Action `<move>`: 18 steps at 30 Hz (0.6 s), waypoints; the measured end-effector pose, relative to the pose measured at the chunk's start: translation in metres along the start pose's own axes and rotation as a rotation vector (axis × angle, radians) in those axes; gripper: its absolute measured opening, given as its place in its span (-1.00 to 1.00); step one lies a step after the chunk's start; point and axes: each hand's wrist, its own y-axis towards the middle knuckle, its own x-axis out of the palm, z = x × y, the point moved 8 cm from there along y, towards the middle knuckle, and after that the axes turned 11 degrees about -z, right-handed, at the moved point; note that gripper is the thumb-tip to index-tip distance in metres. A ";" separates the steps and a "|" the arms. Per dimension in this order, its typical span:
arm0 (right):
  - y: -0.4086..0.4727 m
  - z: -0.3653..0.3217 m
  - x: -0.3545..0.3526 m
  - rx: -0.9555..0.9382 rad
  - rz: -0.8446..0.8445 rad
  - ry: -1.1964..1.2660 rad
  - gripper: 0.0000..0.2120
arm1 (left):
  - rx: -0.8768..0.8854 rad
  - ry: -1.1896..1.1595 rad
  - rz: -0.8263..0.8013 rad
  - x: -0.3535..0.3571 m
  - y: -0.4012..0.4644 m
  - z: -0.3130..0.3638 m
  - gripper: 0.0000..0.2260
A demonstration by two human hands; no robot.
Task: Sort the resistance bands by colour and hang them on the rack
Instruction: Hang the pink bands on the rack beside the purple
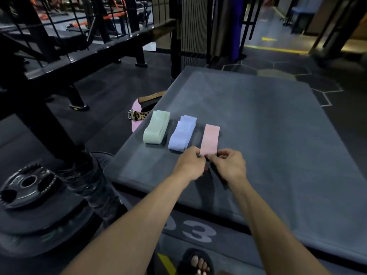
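Your sandalled foot [199,262] shows at the bottom edge, toes out, on the dark gym floor beside a yellow floor marking [166,263]. Above it your two forearms reach forward over the grey padded platform [268,135], whose front face carries the digits "03". Your left hand [190,165] and right hand [228,165] meet at the near end of the pink resistance band [210,138], each with its fingers curled to pinch that end between fingertips and thumb. The pink band lies flat on the platform, stretching away from you. Just to its left sits the stack of blue resistance bands [182,134], and left of that, near the platform's edge, the stack of green resistance bands [156,128]; the three lie side by side without touching. Beyond the left edge, a leopard-print lifting belt [139,115] lies on the floor. Weight plates [28,185] are stacked at your lower left, beside a black rack upright [45,124].
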 end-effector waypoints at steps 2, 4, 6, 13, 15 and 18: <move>0.002 0.004 0.001 0.038 -0.015 0.038 -0.84 | -0.006 -0.079 -0.001 0.001 -0.003 0.000 -0.83; 0.001 0.007 0.001 0.075 -0.028 0.086 -0.83 | -0.001 -0.129 0.003 0.001 -0.005 0.001 -0.83; 0.000 0.008 -0.001 0.099 -0.039 0.110 -0.82 | 0.002 -0.142 0.005 0.002 -0.006 0.002 -0.85; -0.001 0.005 0.000 0.125 -0.091 0.131 -0.82 | 0.000 -0.140 0.001 0.001 -0.010 0.002 -0.86; 0.000 0.005 0.001 0.107 -0.070 0.143 -0.84 | 0.001 -0.140 -0.007 0.002 -0.011 0.003 -0.87; 0.000 0.004 0.002 0.078 -0.020 0.141 -0.87 | 0.005 -0.141 -0.025 0.003 -0.012 0.005 -0.84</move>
